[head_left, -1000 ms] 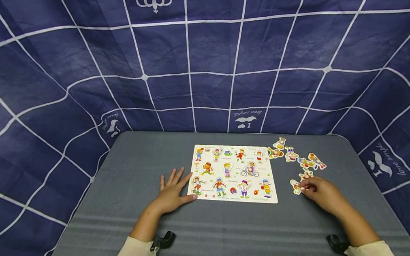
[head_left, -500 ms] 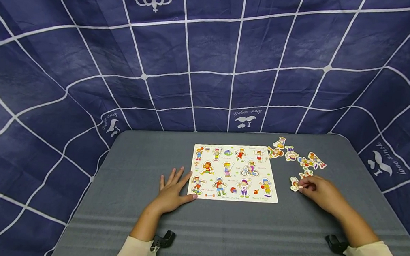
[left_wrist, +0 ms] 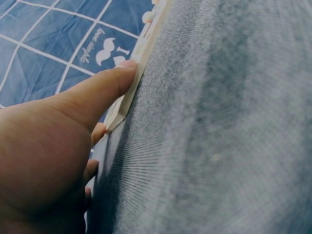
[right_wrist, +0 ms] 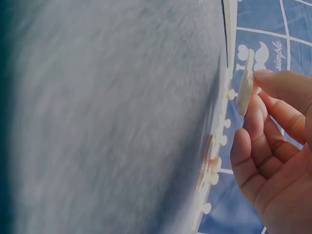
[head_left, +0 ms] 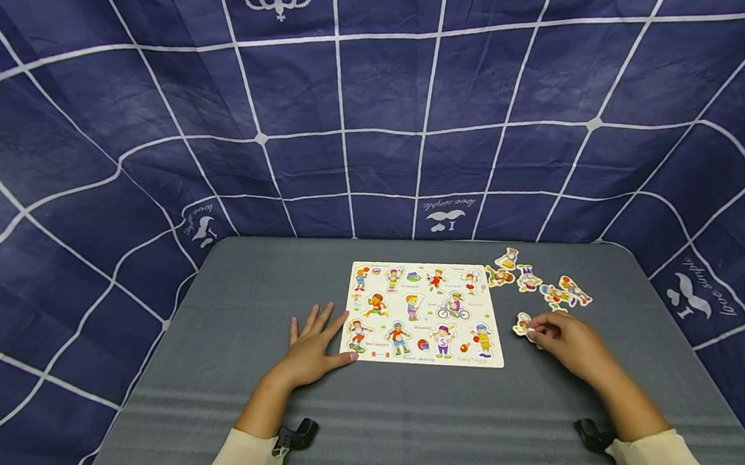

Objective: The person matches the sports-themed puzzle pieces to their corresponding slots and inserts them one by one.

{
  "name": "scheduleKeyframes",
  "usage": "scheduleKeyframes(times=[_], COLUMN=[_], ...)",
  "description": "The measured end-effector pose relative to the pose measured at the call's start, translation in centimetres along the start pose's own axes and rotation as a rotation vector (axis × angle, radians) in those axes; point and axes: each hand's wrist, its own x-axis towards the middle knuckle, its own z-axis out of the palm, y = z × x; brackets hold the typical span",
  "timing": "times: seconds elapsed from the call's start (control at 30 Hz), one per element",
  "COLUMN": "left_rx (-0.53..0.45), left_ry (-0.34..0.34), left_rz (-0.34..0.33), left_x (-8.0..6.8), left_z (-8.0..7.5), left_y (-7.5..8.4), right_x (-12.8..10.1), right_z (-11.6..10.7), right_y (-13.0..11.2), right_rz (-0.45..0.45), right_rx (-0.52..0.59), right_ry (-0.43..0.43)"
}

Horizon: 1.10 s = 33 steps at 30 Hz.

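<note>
My right hand pinches a wooden puzzle piece with a printed child figure, right of the puzzle board. In the right wrist view this piece is held up off the table between thumb and fingers, seen edge-on. The white puzzle board with printed sports figures lies flat in the middle of the table; its edge shows in the left wrist view. My left hand lies with spread, straight fingers at the board's left edge, the thumb resting on its near left corner.
Several loose puzzle pieces lie scattered beyond my right hand, some touching or overlapping. Small knobs stick up from pieces in the right wrist view. A blue gridded cloth walls the grey table at the back and sides.
My right hand has lifted the puzzle piece and moved left with it toward the board; the piece has turned in the fingers. My left hand and the board stay in place.
</note>
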Motion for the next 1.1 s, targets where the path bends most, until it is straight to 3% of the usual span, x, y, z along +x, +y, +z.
scheduleKeyframes(times=[0.6,0.93,1.1], left_rx=[0.002,0.001,-0.004], left_ry=[0.005,0.001,0.002], left_rz=[0.005,0.0,-0.001], left_x=[0.1,0.1,0.0], left_z=[0.2,0.2,0.2], left_y=[-0.3,-0.3,-0.2], right_x=[2.8,4.6,5.4], right_z=[1.2,1.5,1.6], right_y=[-1.9,-2.8,-3.3], right_rz=[0.023,-0.004,0.039], right_rx=[0.07,0.037,0.048], right_ry=[0.006,0.032,0.019])
